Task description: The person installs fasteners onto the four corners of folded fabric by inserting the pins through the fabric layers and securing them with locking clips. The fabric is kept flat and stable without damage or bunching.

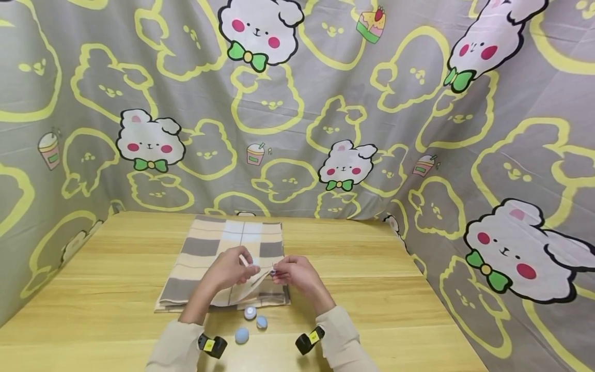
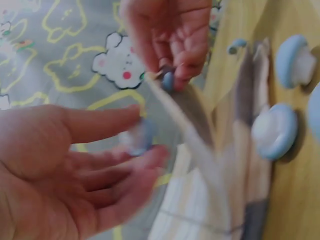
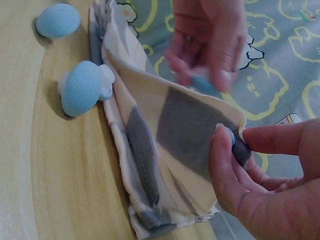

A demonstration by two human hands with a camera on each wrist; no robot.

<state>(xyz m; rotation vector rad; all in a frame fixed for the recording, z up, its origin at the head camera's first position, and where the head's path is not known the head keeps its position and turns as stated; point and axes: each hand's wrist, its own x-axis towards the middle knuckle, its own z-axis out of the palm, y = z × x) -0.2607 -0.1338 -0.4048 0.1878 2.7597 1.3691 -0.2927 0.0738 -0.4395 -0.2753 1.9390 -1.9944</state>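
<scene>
A folded checked cloth in cream, grey and white lies on the table. Its near right corner is lifted by my right hand, whose thumb and fingers pinch the fabric around a small blue piece. Fingers hide most of that piece. In my left hand, a blue-and-white mushroom-shaped clip sits between thumb and fingers, blurred, just left of the raised corner. Several matching items lie before the cloth: one clip shows its white side, another clip leans beside it, and a rounded blue cap is nearest.
The wooden table extends to both sides of the cloth. A patterned curtain with bears surrounds its back and sides. Black wrist cameras sit at both cuffs. A small blue bit shows by the cloth's edge.
</scene>
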